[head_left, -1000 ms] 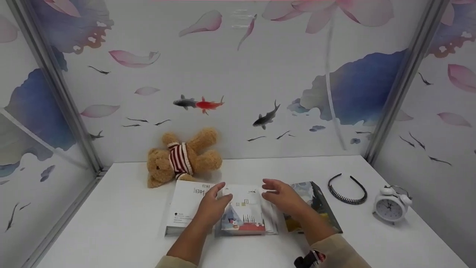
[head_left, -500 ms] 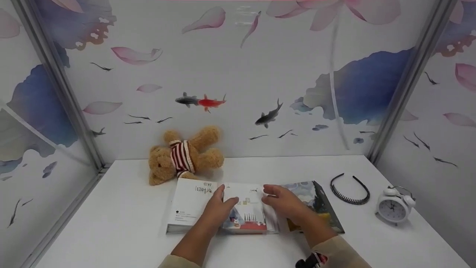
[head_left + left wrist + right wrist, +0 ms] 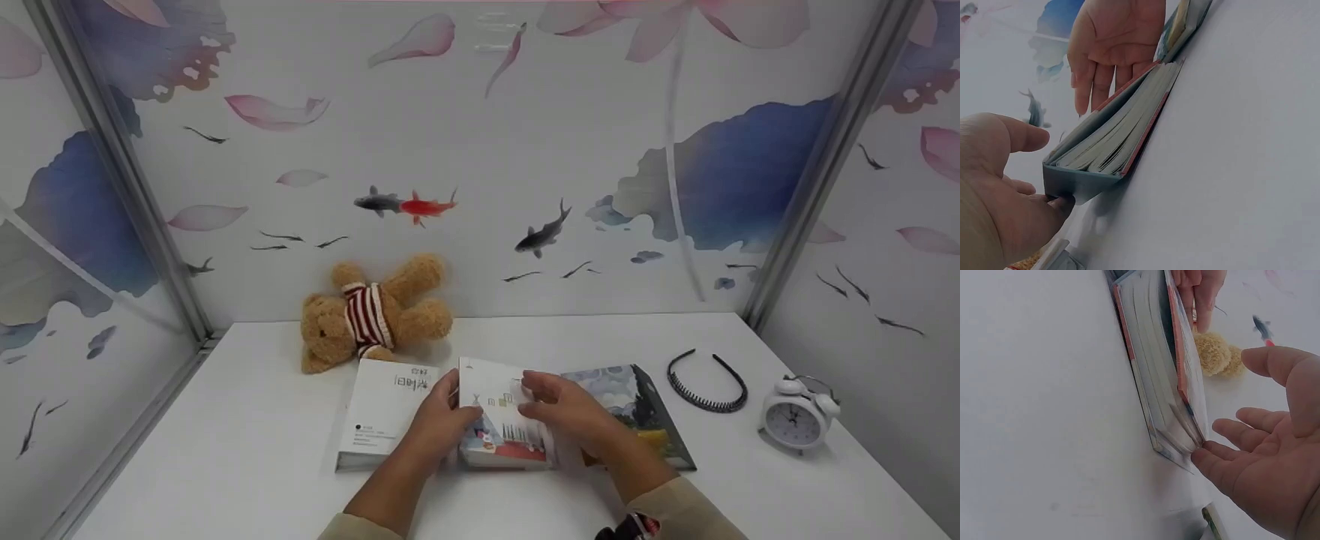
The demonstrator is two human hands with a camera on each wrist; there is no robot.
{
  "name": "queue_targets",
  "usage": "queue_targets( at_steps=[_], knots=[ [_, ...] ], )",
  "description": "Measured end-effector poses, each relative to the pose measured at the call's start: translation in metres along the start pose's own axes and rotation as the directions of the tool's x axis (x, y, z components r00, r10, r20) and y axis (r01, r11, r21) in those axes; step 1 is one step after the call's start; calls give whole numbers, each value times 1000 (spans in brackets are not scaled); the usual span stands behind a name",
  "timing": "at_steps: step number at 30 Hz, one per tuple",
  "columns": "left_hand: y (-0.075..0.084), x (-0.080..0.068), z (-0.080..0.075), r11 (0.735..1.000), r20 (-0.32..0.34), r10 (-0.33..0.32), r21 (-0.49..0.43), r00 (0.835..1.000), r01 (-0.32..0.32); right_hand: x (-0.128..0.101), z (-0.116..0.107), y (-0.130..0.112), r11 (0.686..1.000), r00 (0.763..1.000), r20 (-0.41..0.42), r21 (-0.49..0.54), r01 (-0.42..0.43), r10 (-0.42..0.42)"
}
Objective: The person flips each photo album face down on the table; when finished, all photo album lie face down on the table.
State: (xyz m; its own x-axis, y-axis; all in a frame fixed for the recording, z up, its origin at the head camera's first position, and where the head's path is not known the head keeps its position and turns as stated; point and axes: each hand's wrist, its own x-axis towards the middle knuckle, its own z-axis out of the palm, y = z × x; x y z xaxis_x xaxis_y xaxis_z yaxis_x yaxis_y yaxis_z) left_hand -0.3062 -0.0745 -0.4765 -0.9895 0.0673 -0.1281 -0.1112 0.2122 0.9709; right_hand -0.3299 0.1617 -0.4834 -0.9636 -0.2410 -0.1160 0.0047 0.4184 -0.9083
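The middle book (image 3: 501, 420) lies on the white table (image 3: 225, 450), between a white book (image 3: 386, 409) on its left and a painted-cover book (image 3: 637, 409) on its right. Its front cover is raised at the far edge, so the book stands partly open, and the pages show as a fan in both wrist views (image 3: 1123, 135) (image 3: 1157, 382).

The left hand (image 3: 439, 420) is at the left edge of this book. In the left wrist view its fingertips (image 3: 1064, 201) touch the corner of the spine from below, and the thumb is stretched out above the cover without touching it. The fingers are only lightly bent and they do not close around the book.

The right hand (image 3: 570, 409) is at the right side of the book, with the fingers spread and almost straight. In the right wrist view its fingertips (image 3: 1202, 453) touch the corner of the lifted cover, and the palm stays open. So both hands are apart and only touch the book, neither one clamps it.

A teddy bear (image 3: 371, 315) in a striped shirt lies at the back of the table, near the wall. A black hairband (image 3: 705, 382) and a white alarm clock (image 3: 796, 418) are on the right side, well apart from the hands
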Motion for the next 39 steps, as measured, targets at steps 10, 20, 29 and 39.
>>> queue_targets(
  at_steps=[10, 20, 29, 39],
  knots=[
    [9, -2, -4, 992, -13, 65, -112, 998, -66, 0, 1, -2, 996, 991, 123, 81, 47, -57],
    [20, -8, -1, 980, 1, 137, -149, 991, -135, -10, 4, -21, 993, 993, 84, 89, 78, -86],
    [35, -20, 2, 961, 58, 217, -189, 974, -203, -21, 4, -40, 970, 980, 126, 205, 127, -155],
    [38, -26, 2, 951, 118, 257, -210, 959, -229, -31, 3, -51, 947, 976, 78, 270, 175, -202]
  ],
)
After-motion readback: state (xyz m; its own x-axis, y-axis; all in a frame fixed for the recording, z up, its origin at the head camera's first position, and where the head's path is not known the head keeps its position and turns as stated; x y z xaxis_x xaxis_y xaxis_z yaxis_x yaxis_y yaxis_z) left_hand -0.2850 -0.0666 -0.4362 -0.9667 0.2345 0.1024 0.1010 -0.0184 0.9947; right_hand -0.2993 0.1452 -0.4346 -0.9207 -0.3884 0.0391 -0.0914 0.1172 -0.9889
